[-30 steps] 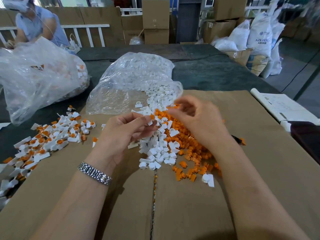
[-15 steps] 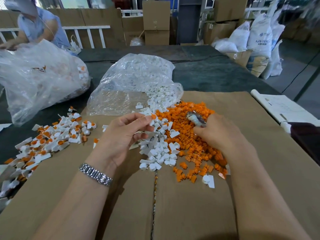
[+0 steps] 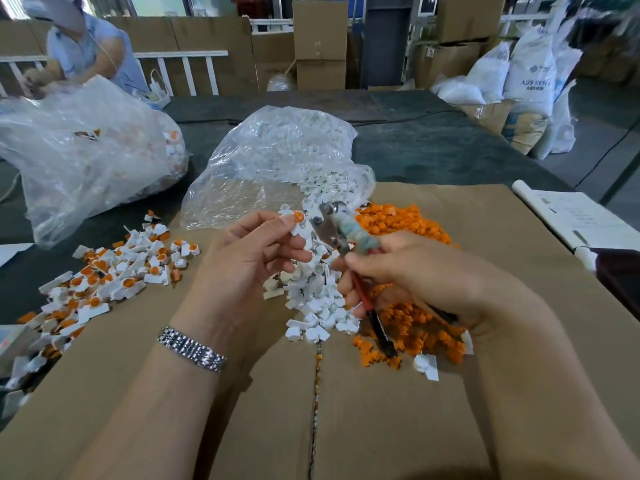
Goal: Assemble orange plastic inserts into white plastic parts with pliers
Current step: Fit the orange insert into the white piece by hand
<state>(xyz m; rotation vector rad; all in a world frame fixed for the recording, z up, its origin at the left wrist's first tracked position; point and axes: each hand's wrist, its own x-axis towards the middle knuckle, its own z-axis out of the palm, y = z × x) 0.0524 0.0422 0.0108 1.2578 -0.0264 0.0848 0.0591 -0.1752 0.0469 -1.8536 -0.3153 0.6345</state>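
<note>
- Two bare hands work above a flattened cardboard sheet (image 3: 398, 427) that covers the near part of a dark table (image 3: 433, 147).
- The left hand (image 3: 249, 265), with a metal watch band (image 3: 190, 348) on its wrist, pinches a white part (image 3: 298, 227) between thumb and fingertips; an orange insert (image 3: 298, 216) sits in the top of that part.
- The right hand (image 3: 422, 271) grips pliers (image 3: 332, 226), its fingers curled round the red and black handles, which stick out below the hand.
- The metal head of the pliers points up and to the left, just beside the held white part; cloth or tape is wrapped around the tool below its head. Whether the head touches the part I cannot tell.
- Under and between the hands lies a heap of loose white parts (image 3: 318, 306), trailing out of an open clear plastic bag (image 3: 277, 161) of the same pieces.
- To the right of that heap, touching it, is a pile of loose orange inserts (image 3: 401, 223), partly hidden by the right hand.
- On the left side lies a scatter of assembled pieces (image 3: 104, 275), white with orange in them, partly on the cardboard and partly on the dark table.
- Further left sits a big clear bag (image 3: 86, 150) with white and orange pieces inside, and another person (image 3: 90, 53) in a light blue top reaches toward it.
- White paper sheets (image 3: 575, 216) lie at the right edge of the cardboard.
- Cardboard boxes (image 3: 320, 39) and white sacks (image 3: 530, 74) stand behind the table.
</note>
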